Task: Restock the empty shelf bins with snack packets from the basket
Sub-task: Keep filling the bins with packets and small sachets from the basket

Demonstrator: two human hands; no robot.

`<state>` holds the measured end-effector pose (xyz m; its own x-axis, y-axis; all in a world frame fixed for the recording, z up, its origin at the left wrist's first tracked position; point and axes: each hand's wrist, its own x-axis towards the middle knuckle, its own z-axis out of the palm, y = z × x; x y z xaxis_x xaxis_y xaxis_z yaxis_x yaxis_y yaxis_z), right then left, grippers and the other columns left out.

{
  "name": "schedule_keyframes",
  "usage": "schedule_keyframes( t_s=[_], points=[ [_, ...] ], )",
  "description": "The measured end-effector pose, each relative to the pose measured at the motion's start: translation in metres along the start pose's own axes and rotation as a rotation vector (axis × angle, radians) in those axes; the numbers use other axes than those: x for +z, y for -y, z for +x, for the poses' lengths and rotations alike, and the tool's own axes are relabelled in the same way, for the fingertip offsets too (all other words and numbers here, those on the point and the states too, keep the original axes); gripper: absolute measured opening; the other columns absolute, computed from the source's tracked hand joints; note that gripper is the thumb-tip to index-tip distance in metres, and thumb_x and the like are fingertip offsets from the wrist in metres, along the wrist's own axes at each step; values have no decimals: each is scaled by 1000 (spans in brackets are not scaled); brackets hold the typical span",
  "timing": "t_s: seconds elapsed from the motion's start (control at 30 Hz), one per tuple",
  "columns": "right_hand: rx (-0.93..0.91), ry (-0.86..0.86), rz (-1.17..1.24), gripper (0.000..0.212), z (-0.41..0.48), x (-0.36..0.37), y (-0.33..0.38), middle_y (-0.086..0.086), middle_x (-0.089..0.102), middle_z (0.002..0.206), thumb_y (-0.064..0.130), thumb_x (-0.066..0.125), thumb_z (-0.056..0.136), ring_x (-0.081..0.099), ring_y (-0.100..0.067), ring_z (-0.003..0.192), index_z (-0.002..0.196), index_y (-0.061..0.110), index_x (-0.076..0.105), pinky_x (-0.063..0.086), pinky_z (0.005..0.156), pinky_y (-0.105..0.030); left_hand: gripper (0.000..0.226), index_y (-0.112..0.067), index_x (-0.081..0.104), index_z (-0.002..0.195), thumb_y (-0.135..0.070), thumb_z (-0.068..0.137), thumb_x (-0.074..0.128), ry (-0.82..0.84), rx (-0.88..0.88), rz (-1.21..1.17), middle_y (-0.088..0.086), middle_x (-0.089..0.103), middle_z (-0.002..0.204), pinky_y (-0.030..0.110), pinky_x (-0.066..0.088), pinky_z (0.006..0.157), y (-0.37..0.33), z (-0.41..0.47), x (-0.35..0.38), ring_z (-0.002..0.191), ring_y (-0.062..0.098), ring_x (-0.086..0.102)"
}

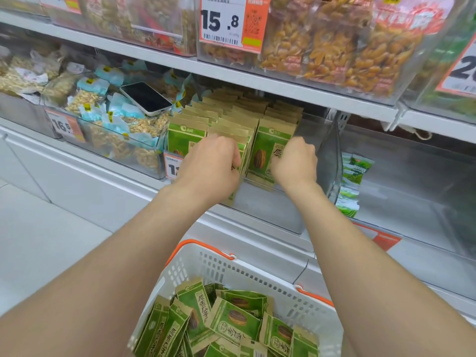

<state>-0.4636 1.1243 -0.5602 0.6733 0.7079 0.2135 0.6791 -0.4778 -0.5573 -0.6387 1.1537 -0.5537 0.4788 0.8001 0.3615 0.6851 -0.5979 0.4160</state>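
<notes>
Bright, even light falls from overhead and the shadows are soft; the darkest lies under the upper shelf (257, 82), behind the packets (231, 109). Pale glare hazes the clear bin fronts (412, 24) at top right. The wide lens bows the shelf lines toward the corners. The edges look slightly soft, while the price tag (221, 21) reads clearly.

Both the left hand (215, 164) and right hand (296, 162) grip upright packets (273, 148) in the bin (331, 148).

Matt kraft-paper look, green printed fronts, on the snack packets (268, 150) at the left hand (212, 168) and right hand (295, 162); clear glossy plastic for the bin (331, 150) beside the right hand; smooth white perforated plastic for the basket (231, 269) below both; glossy dark screen on the phone (145, 97) above-left of the left hand.
</notes>
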Motion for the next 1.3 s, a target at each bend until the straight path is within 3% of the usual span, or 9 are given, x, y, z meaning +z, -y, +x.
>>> schedule_keyframes(
  t_s=[0.4,0.5,0.63,0.83,0.93,1.0,1.1,1.2,1.3],
  points=[
    [-78,85,-204,24,-14,-13,4,-22,62,121,24,60,99,61,-46,111,113,5,62,41,76,-37,13,-24,69,81,-12,84,67,12,-33,-49,-5,66,74,44,61,74,-4,-2,1,84,25,66],
    [-221,1,-302,15,-36,-24,13,-20,64,113,20,55,96,63,-45,106,102,9,62,40,73,-38,9,-25,65,78,-18,83,64,42,-38,-25,-2,67,73,44,61,73,-5,-9,2,80,28,66],
    [-643,-66,-371,20,-75,-45,17,-13,67,101,21,52,88,61,-37,94,102,12,63,34,69,-35,7,-25,64,80,-30,84,60,128,-34,15,3,68,80,44,60,72,-10,-25,2,81,34,66],
    [-673,487,-526,14,-141,-50,-34,-1,38,74,26,52,93,56,-34,79,96,18,64,37,62,-34,17,-24,70,89,-38,86,62,528,35,217,5,69,95,45,60,80,-18,-69,29,91,33,68],
    [-644,773,-708,23,-170,-40,-72,0,37,75,18,52,97,48,-27,67,75,16,45,33,53,-30,18,-22,69,101,-36,95,61,731,117,301,4,67,106,43,58,85,-29,-102,56,100,31,66],
    [-623,919,-789,31,-190,-33,-93,-1,42,76,12,52,96,47,-20,61,70,20,37,41,53,-30,21,-18,69,101,-36,98,58,867,174,327,6,67,102,39,56,79,-37,-129,76,96,30,67],
    [-635,1101,-866,29,-216,-21,-117,0,48,77,7,56,95,50,-19,64,72,19,45,53,66,-37,21,-17,64,83,-30,98,56,1100,230,349,1,63,83,35,50,62,-47,-172,110,78,23,65],
    [-656,1253,-945,18,-239,-10,-138,-1,51,82,7,58,97,49,-18,67,81,14,53,45,57,-32,26,-12,62,80,-26,100,53,1277,239,323,4,61,78,38,50,64,-49,-209,142,70,24,59],
    [-666,1342,-1041,5,-254,-7,-153,-2,52,82,7,57,99,50,-17,65,96,11,58,49,60,-33,32,-5,64,87,-22,108,45,1504,262,360,8,57,81,36,43,65,-46,-244,171,67,23,49]
  ],
)
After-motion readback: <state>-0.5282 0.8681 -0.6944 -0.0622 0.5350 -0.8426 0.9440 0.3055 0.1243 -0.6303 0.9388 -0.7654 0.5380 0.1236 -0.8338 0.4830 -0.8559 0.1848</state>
